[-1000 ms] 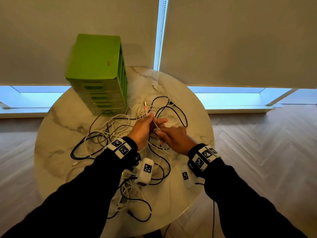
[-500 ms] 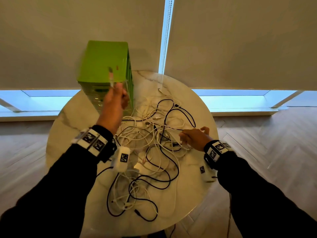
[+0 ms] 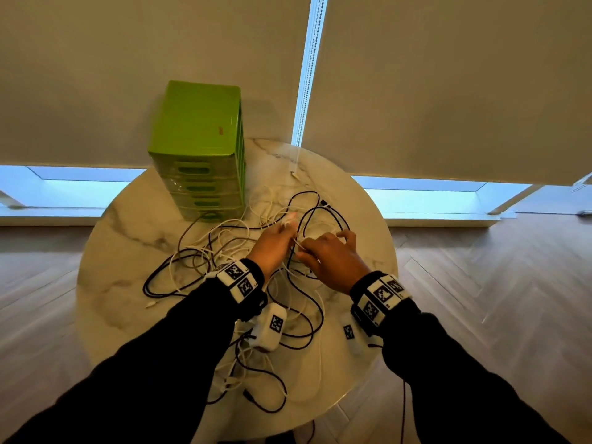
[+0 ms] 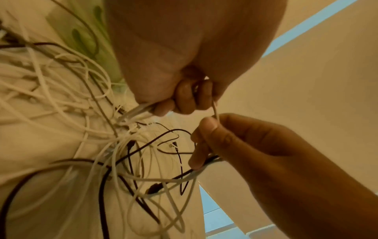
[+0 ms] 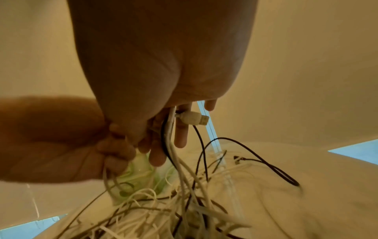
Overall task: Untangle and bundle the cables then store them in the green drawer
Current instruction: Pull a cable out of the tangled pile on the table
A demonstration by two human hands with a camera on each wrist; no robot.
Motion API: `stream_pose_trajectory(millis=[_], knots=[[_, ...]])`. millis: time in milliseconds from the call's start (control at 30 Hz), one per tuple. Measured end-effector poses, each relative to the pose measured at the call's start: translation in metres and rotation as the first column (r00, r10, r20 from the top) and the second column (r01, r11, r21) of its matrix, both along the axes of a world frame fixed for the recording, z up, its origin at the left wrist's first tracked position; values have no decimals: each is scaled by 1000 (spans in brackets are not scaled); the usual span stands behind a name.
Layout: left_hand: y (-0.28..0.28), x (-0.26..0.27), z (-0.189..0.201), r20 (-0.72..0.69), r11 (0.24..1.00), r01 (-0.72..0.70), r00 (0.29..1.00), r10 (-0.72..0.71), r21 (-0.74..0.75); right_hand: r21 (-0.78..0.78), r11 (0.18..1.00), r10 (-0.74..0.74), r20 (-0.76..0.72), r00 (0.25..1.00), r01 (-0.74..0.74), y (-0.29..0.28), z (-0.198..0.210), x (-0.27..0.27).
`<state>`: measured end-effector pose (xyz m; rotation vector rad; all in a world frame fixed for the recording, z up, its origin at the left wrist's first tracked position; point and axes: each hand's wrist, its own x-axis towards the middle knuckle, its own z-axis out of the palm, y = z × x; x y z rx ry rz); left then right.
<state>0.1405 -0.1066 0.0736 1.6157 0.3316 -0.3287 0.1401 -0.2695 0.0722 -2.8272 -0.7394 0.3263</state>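
Observation:
A tangle of white and black cables [image 3: 243, 251] sprawls over the round marble table [image 3: 128, 251]. The green drawer unit [image 3: 198, 149] stands at the table's back left, its drawers pushed in. My left hand [image 3: 282, 233] is over the middle of the tangle. In the left wrist view its curled fingers [image 4: 184, 98] grip a white cable [image 4: 141, 107]. Right beside it, my right hand [image 3: 320, 248] pinches a thin strand of white cable [image 4: 214, 111] between thumb and forefinger. In the right wrist view a white plug [image 5: 192, 118] and a black cable [image 5: 163, 137] lie against the right fingers.
Cable loops reach the table's near edge [image 3: 272, 408] and trail left to a loose plug [image 3: 150, 305]. Blinds and a bead chain [image 3: 307, 75] hang just behind the table. White tagged packs [image 3: 270, 326] dangle under both wrists. Wooden floor surrounds the table.
Half a second ago my left hand was raised toward the drawer unit with a cable end. It has come back down to the tangle, close against the right hand, which moved in to meet it.

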Motion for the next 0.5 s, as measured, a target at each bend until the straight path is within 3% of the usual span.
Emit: stream_pose_trajectory(millis=[100,367,433,500], knots=[[5,-4,16,124,993,-72,990,60,89,70,996,-59,-42,997,62,-14,-15,3],[78,4,65,283,930,-364,898,337,47,-214,963,-201,-169,965,163,-65,-43,13],[92,4,66,312,924,-374,890,334,76,-151,975,-192,-187,963,165,-67,-42,16],[95,-3,69,363,942,-317,895,260,107,7,991,-134,-155,979,137,-62,-34,20]])
